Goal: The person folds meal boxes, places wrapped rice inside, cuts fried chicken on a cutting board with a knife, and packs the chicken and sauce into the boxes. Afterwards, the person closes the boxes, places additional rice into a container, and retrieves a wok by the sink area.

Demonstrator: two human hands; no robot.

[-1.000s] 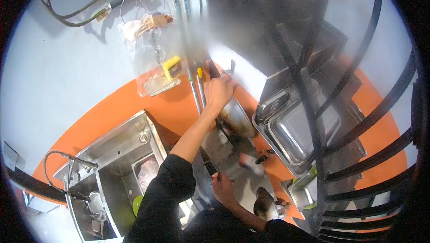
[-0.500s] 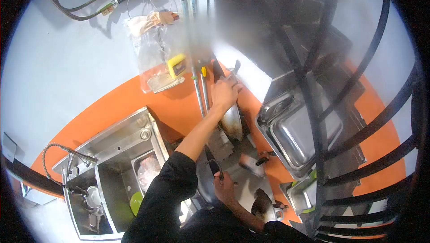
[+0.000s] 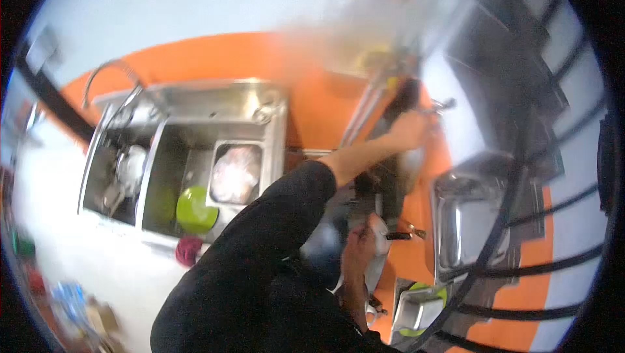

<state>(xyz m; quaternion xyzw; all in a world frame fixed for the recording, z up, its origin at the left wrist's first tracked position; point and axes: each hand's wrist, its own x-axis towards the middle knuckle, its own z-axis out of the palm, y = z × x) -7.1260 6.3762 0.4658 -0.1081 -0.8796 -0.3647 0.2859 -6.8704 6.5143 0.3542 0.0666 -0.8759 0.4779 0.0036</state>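
Note:
My left hand (image 3: pixel 413 130) reaches to the far corner of the orange counter. Its fingers are blurred but appear curled round the upper end of a long metal pan (image 3: pixel 409 171) with a worn surface. Nearer my body, my right hand (image 3: pixel 360 247) is closed on the dark handle (image 3: pixel 362 208) of a second pan (image 3: pixel 323 244). That pan is smeared by motion and partly hidden by my sleeve. A black-handled utensil (image 3: pixel 398 236) lies just right of my right hand.
A two-bowl steel sink (image 3: pixel 148 177) stands left, with a green bowl (image 3: pixel 197 210) and a tray of bagged food (image 3: pixel 236 174) inside. Steel trays (image 3: pixel 470 229) sit right, behind black curved bars (image 3: pixel 543 314). Pipes (image 3: pixel 364 109) rise near my left hand.
The view has swung left, so the sink and floor show more and everything sits further right. My left hand stays at the far pan, my right at the nearer handle.

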